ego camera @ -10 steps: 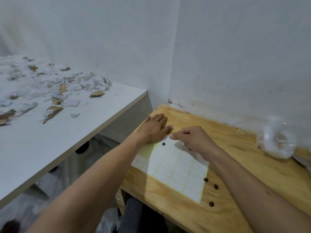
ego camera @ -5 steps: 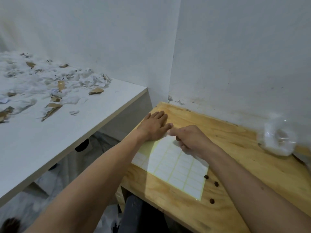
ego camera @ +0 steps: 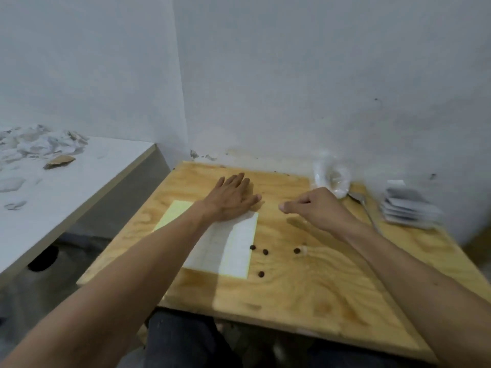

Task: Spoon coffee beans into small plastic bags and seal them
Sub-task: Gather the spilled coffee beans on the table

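My left hand (ego camera: 233,195) lies flat, fingers straight, on the top end of a white label sheet (ego camera: 235,251) on the wooden table (ego camera: 292,301). My right hand (ego camera: 313,205) hovers to the right of the sheet, thumb and forefinger pinched together, seemingly on a small label peeled from it; the label itself is too small to make out. Several loose coffee beans (ego camera: 265,251) lie beside the sheet's right edge. A crumpled clear plastic bag (ego camera: 332,176), a metal spoon (ego camera: 365,208) and a stack of small bags (ego camera: 406,208) sit at the back right.
A white table (ego camera: 79,187) to the left carries torn paper scraps (ego camera: 39,150). White walls meet in a corner behind the wooden table. My legs show below its front edge.
My right hand has come off the label sheet and moved right, fingers still pinched. The view has swung right, bringing the spoon and the bag stack into sight. The left hand stays on the sheet.
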Demonstrator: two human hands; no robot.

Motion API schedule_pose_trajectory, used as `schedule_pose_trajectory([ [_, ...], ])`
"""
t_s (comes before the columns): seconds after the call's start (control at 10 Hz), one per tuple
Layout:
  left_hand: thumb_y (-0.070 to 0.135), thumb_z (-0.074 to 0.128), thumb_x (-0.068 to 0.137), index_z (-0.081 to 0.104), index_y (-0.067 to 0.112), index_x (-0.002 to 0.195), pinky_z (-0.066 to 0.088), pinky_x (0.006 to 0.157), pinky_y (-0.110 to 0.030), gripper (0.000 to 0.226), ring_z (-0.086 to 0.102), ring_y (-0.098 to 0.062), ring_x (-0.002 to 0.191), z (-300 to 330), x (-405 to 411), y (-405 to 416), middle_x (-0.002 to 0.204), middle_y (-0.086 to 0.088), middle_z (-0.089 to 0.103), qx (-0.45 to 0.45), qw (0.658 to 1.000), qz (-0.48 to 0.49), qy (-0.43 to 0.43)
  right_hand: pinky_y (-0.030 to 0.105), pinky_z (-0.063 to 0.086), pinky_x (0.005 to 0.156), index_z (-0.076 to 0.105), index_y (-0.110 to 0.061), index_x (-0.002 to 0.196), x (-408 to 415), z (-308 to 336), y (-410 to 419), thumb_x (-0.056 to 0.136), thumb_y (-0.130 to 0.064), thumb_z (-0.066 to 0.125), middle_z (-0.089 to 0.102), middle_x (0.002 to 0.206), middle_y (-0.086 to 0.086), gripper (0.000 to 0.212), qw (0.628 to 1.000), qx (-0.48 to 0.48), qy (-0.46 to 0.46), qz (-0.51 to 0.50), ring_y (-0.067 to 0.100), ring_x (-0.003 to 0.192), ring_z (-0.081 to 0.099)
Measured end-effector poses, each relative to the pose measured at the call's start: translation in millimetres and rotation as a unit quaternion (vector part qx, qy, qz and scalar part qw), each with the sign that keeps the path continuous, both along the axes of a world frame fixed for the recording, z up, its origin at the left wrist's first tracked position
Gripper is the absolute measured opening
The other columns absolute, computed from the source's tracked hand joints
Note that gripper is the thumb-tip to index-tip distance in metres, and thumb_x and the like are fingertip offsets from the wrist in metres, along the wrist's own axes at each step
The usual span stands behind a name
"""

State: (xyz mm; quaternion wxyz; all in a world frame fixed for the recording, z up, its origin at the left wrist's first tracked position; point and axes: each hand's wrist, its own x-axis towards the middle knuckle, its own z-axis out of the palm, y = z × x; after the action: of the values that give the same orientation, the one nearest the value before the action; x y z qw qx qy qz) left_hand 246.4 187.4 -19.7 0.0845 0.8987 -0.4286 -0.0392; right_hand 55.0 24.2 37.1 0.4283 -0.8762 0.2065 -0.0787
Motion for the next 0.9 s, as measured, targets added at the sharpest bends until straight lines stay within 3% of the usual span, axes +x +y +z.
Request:
schedule_pose_trajectory([
  [0.1,0.065,0.025,0.103,0.022,0.012,0.160,0.003,0.124,-0.046,0.077,0.007,-0.021,0.157,-13,-6,-6,0.171,-0.010,0.009,-0.019,1.000,-0.002,0.016,0.022,0.049,0.067,0.083,-0.035,0.078,-38,-13,-5,0.066,-0.061,0.085,0.078,0.074,-0.009,0.029,1.000,-0.013,0.003,0.027,-0.004,0.067,0.066],
  [0.3,0.066,0.023,0.102,0.022,0.012,0.160,0.004,0.124,-0.047,0.079,0.009,-0.023,0.157,-15,-5,-7,0.171,-0.010,0.012,-0.015,1.000,0.001,0.003,0.008,0.047,0.079,0.082,-0.042,0.092,-59,-38,-6,0.065,-0.054,0.090,0.075,0.089,-0.033,0.031,0.997,-0.023,0.032,0.067,-0.018,0.091,0.066],
  [0.4,0.066,0.023,0.103,0.021,0.012,0.161,0.003,0.124,-0.046,0.079,0.008,-0.023,0.157,-15,-6,-8,0.171,-0.010,0.011,-0.014,1.000,0.003,0.002,0.012,0.048,0.076,0.083,-0.038,0.084,-55,-40,-5,0.071,-0.046,0.089,0.077,0.083,-0.026,0.016,0.997,-0.047,0.004,0.068,-0.012,0.087,0.069],
  [0.5,0.065,0.023,0.103,0.019,0.013,0.162,0.002,0.124,-0.045,0.079,0.007,-0.023,0.157,-16,-6,-8,0.171,-0.009,0.010,-0.016,1.000,0.007,0.003,0.018,0.053,0.068,0.081,-0.024,0.076,-51,-32,-2,0.080,-0.044,0.083,0.078,0.077,-0.009,0.021,0.998,0.006,0.005,0.056,0.003,0.074,0.071],
  [0.6,0.066,0.023,0.103,0.019,0.013,0.162,0.002,0.124,-0.046,0.079,0.007,-0.023,0.157,-18,-5,-8,0.171,-0.009,0.010,-0.018,1.000,0.005,0.001,0.021,0.033,0.037,0.061,-0.016,0.070,-36,-23,2,0.090,-0.028,0.065,0.054,0.064,0.002,0.024,0.936,0.350,0.008,-0.019,0.012,0.045,0.041],
  [0.7,0.066,0.023,0.103,0.020,0.013,0.161,0.004,0.124,-0.046,0.079,0.009,-0.024,0.157,-19,-3,-9,0.171,-0.010,0.012,-0.021,1.000,0.006,-0.003,0.018,0.024,0.033,0.060,-0.011,0.074,-21,-13,13,0.092,-0.025,0.050,0.057,0.064,0.006,0.025,0.874,0.480,0.041,-0.060,0.010,0.042,0.037],
  [0.8,0.065,0.024,0.102,0.022,0.012,0.161,0.005,0.123,-0.046,0.079,0.010,-0.024,0.157,-21,-2,-9,0.170,-0.010,0.013,-0.025,1.000,0.005,-0.005,0.021,0.033,0.041,0.074,-0.015,0.067,-16,-15,27,0.090,-0.036,0.069,0.060,0.061,-0.001,0.032,0.962,0.266,0.054,-0.006,0.008,0.042,0.044],
  [0.9,0.065,0.025,0.103,0.024,0.012,0.160,0.005,0.123,-0.046,0.078,0.012,-0.024,0.156,-22,-2,-9,0.170,-0.011,0.014,-0.031,0.999,0.005,-0.008,0.024,0.055,0.068,0.083,-0.020,0.078,-18,-18,36,0.081,-0.042,0.083,0.079,0.078,0.002,0.023,0.989,0.125,-0.002,0.076,0.006,0.069,0.071],
])
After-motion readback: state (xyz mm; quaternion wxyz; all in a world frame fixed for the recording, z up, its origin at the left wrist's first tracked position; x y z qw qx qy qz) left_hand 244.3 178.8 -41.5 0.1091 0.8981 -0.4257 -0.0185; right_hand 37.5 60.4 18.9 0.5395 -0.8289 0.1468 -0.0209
